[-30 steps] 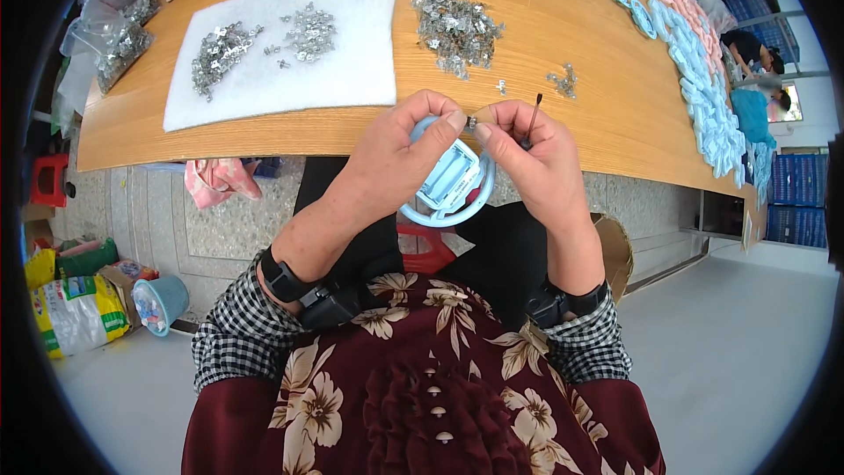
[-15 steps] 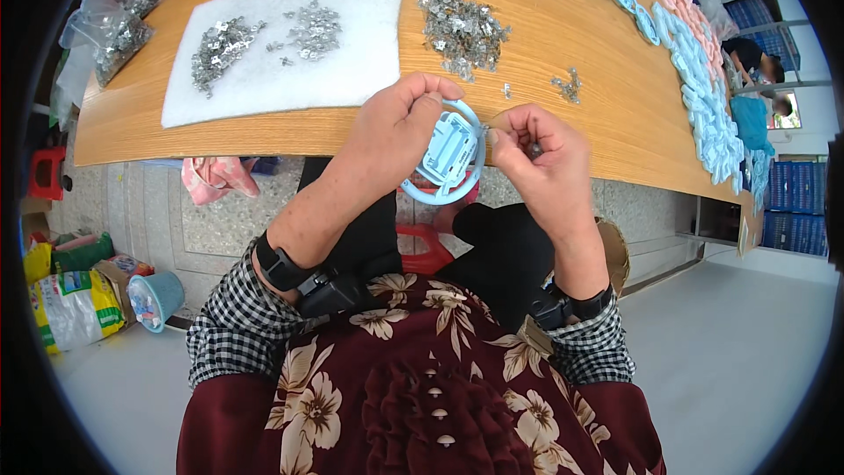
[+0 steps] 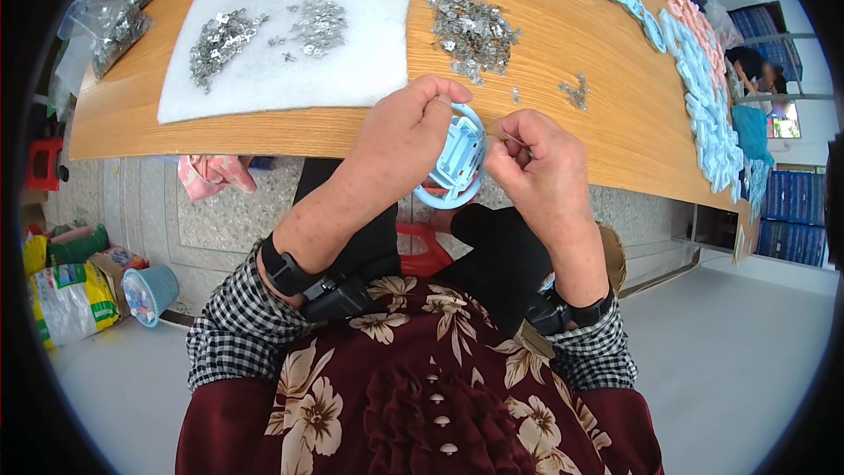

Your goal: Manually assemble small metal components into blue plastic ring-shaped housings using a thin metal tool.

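A light-blue plastic oval frame (image 3: 459, 158) with a slotted middle is held just off the table's near edge. My left hand (image 3: 400, 132) grips it by its upper left rim, thumb and forefinger closed on it. Close to the right rim is my right hand (image 3: 541, 163), its fingers curled in a pinch. Something thin and small shows at those fingertips, too small to name. Beyond the hands lies a heap of small silvery metal clips (image 3: 470, 31), with a few loose clips (image 3: 576, 91) to its right.
A white foam sheet (image 3: 360, 79) bears two more clip piles. At the far left is a clear bag of clips (image 3: 119, 35), near another person's blurred arm. Blue plastic frames (image 3: 703, 105) and pink ones line the table's right side. A red stool (image 3: 422, 251) stands below.
The blue frame has tilted and looks narrower. My right hand has turned slightly, its fingers curled in more, and still stays beside the right rim. My left hand keeps its grip.
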